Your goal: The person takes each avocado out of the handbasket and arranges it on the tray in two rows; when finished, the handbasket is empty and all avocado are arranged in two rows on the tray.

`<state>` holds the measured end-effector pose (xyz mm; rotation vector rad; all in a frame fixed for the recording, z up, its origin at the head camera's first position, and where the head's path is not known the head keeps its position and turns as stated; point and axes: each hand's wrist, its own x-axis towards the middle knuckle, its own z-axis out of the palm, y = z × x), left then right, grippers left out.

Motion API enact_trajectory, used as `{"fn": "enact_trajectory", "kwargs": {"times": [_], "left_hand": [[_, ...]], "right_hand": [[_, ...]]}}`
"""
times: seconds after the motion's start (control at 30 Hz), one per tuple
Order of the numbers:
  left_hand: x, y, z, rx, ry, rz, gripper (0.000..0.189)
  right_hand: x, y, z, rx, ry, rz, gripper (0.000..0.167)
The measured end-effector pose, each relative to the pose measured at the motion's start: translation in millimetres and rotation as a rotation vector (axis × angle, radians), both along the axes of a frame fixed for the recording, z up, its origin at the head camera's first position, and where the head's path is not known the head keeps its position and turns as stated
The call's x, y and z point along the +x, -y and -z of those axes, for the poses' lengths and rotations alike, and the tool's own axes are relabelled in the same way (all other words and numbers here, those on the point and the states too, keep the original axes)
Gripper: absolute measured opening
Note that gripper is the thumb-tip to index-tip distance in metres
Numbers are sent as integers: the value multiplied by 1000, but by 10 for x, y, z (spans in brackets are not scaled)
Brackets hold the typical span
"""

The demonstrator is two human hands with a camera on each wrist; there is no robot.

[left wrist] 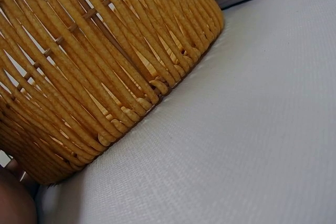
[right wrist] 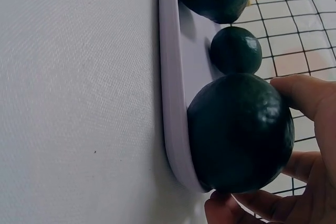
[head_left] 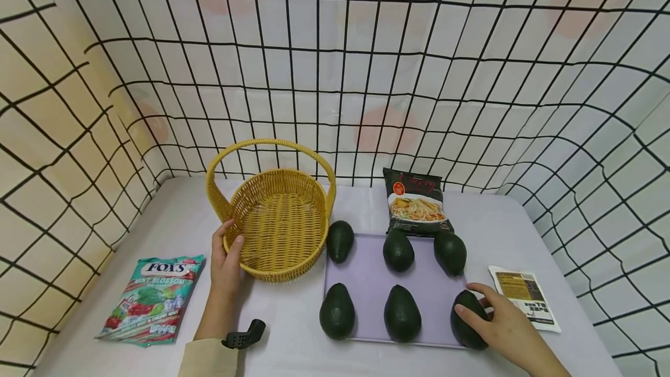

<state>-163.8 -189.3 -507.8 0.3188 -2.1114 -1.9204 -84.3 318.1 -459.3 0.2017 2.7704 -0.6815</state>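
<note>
My left hand holds the near-left rim of a yellow wicker basket, which has a tall arched handle and nothing inside. In the left wrist view, the woven basket wall fills the upper left, its base on the white surface. At the near right corner of a lilac tray, my right hand grips a dark green avocado between thumb and fingers. The right wrist view shows that avocado at the tray's rim. Several other avocados, such as the near-middle one, sit in two rows on the tray.
A black noodle packet lies behind the tray. To its right is a white-and-brown packet, and at the far left a Fox's candy bag. Black wire grid encloses the back and sides of the table.
</note>
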Motion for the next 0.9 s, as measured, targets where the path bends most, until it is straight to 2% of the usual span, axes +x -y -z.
{"fn": "enact_trajectory", "kwargs": {"times": [0.5,0.7,0.9], "left_hand": [[26,-6,-23,-2,12,-4,49],[22,-10,-24,-7,9,-3,50],[12,-7,-18,-5,10,3,50]], "right_hand": [[-11,43,-11,-27,10,23,83],[16,53,-25,-22,-11,10,80],[-6,23,-91,-44,-49,31,82]]}}
